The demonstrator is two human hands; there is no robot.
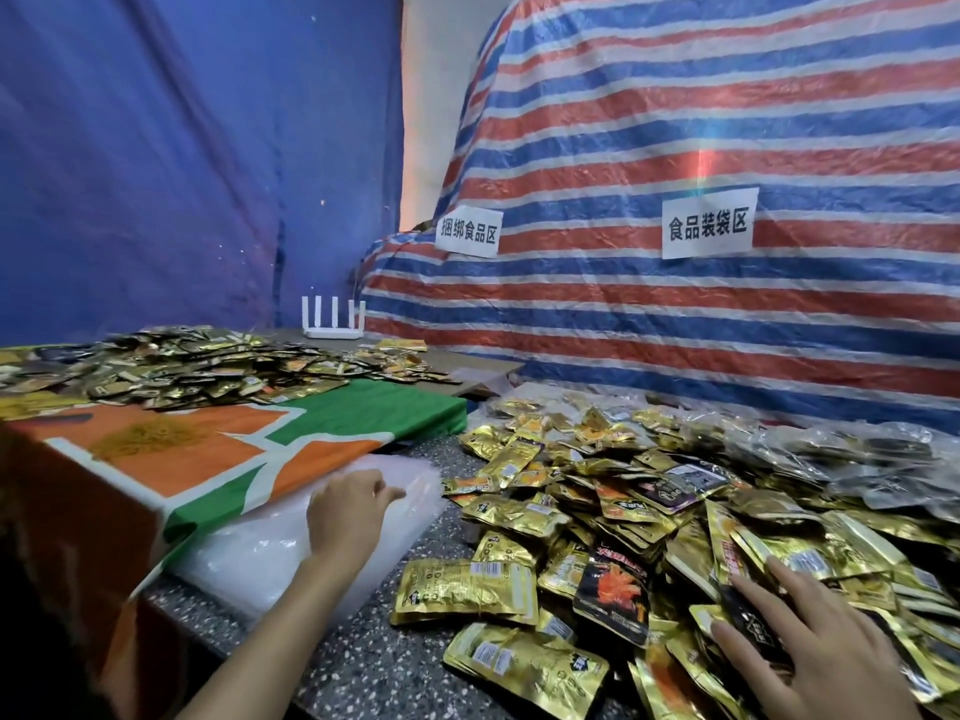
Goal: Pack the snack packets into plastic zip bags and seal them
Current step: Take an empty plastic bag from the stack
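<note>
A wide heap of gold and black snack packets [613,511] covers the speckled floor at the right. My right hand [810,646] lies on the near part of that heap with its fingers spread and straight, touching a black packet [748,623]. A stack of clear plastic zip bags [244,553] lies flat to the left of the heap. My left hand [345,517] reaches onto the top of the stack, its fingertips at the upper bag; whether they pinch it cannot be told. Filled clear bags [883,459] pile up at the far right.
An orange, green and white box [171,459] stands at the left, beside the bag stack. Behind it lies a second spread of gold packets [171,366]. A white router [332,319] sits at the back. Striped tarpaulin [675,314] with two paper signs rises behind the heap.
</note>
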